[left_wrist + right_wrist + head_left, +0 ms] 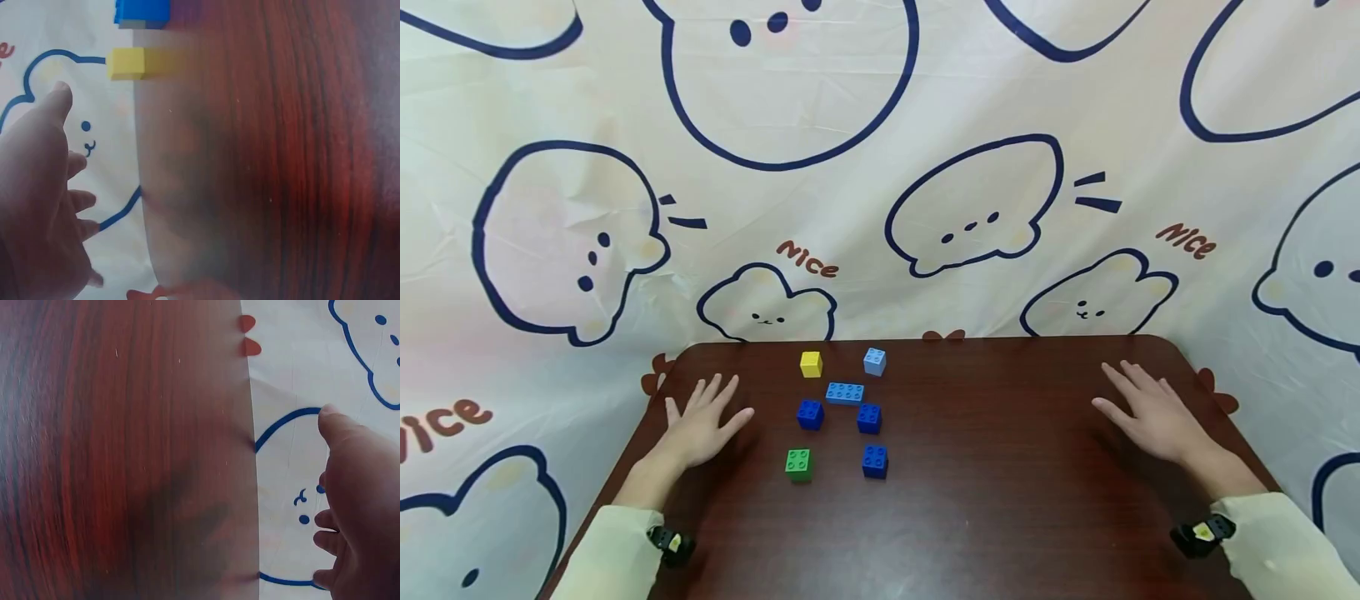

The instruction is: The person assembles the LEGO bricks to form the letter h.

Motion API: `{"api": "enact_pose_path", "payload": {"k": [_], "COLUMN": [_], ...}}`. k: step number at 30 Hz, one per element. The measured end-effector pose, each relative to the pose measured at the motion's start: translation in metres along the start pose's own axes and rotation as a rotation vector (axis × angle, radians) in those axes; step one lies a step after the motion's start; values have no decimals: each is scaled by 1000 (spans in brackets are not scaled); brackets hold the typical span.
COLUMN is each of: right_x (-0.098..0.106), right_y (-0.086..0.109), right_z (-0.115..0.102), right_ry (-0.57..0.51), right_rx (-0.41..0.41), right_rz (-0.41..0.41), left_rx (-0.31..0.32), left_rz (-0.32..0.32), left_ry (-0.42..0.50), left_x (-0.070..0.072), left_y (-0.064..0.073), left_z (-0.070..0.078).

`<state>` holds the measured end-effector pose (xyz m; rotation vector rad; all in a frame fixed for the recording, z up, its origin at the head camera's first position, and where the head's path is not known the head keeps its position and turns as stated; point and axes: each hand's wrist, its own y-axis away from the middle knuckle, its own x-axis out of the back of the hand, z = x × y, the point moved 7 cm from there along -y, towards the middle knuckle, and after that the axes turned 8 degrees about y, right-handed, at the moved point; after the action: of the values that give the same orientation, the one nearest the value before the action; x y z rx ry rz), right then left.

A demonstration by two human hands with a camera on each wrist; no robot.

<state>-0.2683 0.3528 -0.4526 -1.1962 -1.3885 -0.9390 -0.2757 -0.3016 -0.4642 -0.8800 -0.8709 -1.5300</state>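
Note:
My left hand (698, 427) hovers over the left side of the dark table with fingers spread, holding nothing. To its right lie several toy building bricks: a yellow brick (811, 364) and a small light blue brick (875, 361) at the back, and a longer light blue brick (846, 393) between rows. Nearer are dark blue bricks (809, 415) and a green brick (799, 465). My right hand (1153, 414), also spread and holding nothing, is over the table's right side, far from the bricks. The left wrist view shows the yellow brick (126, 64) beyond the thumb.
The brown wood-grain table (1000, 500) has rounded back corners. Behind and beside it hangs a pale cloth (850, 217) with blue cartoon outlines. Each wrist wears a small black device (672, 543) at the sleeve's end.

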Motion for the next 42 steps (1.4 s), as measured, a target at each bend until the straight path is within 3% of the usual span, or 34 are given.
{"api": "enact_pose_path", "payload": {"k": [4, 11, 17, 21, 32, 42], "right_x": [-2, -11, -31, -48, -80, -94], "right_y": [1, 4, 4, 3, -3, -10], "right_z": [-12, -45, -79, -99, -158, -202], "right_ry": [-66, -232, -407, -500, -786, -1014], "right_rx": [5, 33, 99, 129, 188, 276], "right_rz": [-20, -56, -72, -80, -125, -218], "left_rx": [-33, -86, -131, -173, -286, -319], "left_rz": [-13, -61, -93, -155, -299, -315], "left_ry": [76, 289, 456, 546, 652, 679], "left_x": [-1, -7, -16, -26, -50, -62], "left_y": [10, 23, 30, 30, 33, 33], "left_z": [9, 23, 29, 33, 35, 38]}}
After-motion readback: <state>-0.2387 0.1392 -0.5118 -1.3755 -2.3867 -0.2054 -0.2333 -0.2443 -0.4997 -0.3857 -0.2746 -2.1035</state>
